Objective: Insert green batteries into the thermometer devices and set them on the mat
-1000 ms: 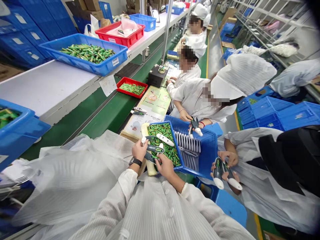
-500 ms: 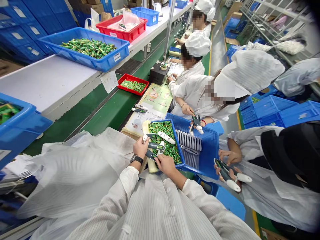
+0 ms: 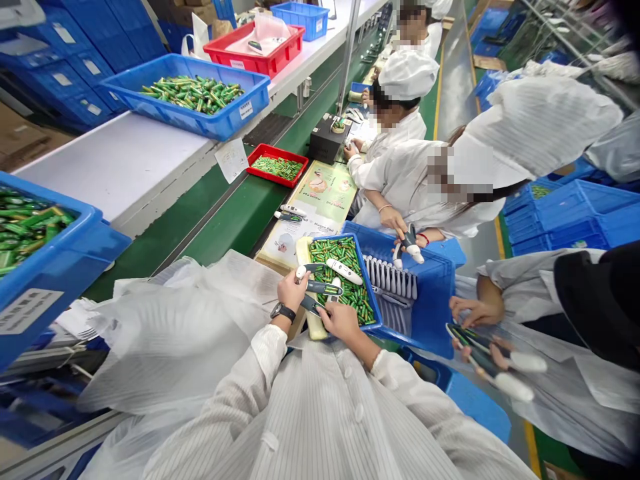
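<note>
My left hand (image 3: 291,291) is closed around several slim grey-and-white handheld devices (image 3: 323,288) that fan out to the right over a blue bin (image 3: 367,293). My right hand (image 3: 342,321), fingers pinched, grips the end of the lowest dark grey device (image 3: 312,305). Small green batteries (image 3: 337,252) fill the bin under both hands. A white device (image 3: 344,271) lies on top of them. Along the bin's left side runs a pale yellow foam strip (image 3: 316,325).
To the right, a larger blue crate (image 3: 435,300) holds a row of white casings (image 3: 395,277). One co-worker (image 3: 400,180) sits beyond it; another's hands (image 3: 475,313) hold similar devices at right. A red tray (image 3: 277,167) and blue tray (image 3: 185,93) contain batteries.
The view has shifted slightly left, so the scene sits further right. My hands keep their hold on the devices. The co-worker's devices at the right have moved and are blurred.
</note>
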The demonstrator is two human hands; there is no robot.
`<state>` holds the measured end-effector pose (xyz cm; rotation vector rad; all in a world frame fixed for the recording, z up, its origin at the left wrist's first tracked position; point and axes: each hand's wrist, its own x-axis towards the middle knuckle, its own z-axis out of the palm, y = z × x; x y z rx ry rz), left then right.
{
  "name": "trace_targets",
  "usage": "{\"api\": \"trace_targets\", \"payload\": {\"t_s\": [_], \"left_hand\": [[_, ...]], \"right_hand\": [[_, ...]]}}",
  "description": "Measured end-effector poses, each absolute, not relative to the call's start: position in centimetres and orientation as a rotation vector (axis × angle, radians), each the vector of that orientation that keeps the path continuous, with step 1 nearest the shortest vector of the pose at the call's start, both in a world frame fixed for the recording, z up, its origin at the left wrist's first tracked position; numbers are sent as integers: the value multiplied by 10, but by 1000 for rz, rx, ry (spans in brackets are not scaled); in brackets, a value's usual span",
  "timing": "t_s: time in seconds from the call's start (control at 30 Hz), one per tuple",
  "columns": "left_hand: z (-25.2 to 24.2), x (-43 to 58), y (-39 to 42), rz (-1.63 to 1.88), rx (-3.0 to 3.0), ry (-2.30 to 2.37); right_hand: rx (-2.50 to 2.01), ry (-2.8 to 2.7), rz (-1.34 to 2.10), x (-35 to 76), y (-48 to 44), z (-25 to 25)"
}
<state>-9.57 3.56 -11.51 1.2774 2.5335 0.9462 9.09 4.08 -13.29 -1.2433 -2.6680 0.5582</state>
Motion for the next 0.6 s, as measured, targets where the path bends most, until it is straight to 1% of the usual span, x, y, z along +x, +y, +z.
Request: {"api": "trace_targets", "payload": {"t_s": [0.2, 0.4, 0.6], "left_hand": [[-116, -98, 34, 975, 1281, 2510], [-120, -95, 33, 1092, 1231, 2510], [-122, -92, 32, 1082, 1130, 2530]], "right_hand": [[-1531, -2575, 702, 90, 43, -134], [-1544, -2549, 788, 89, 38, -133], [-1543, -2588, 678, 86, 27, -134]]}}
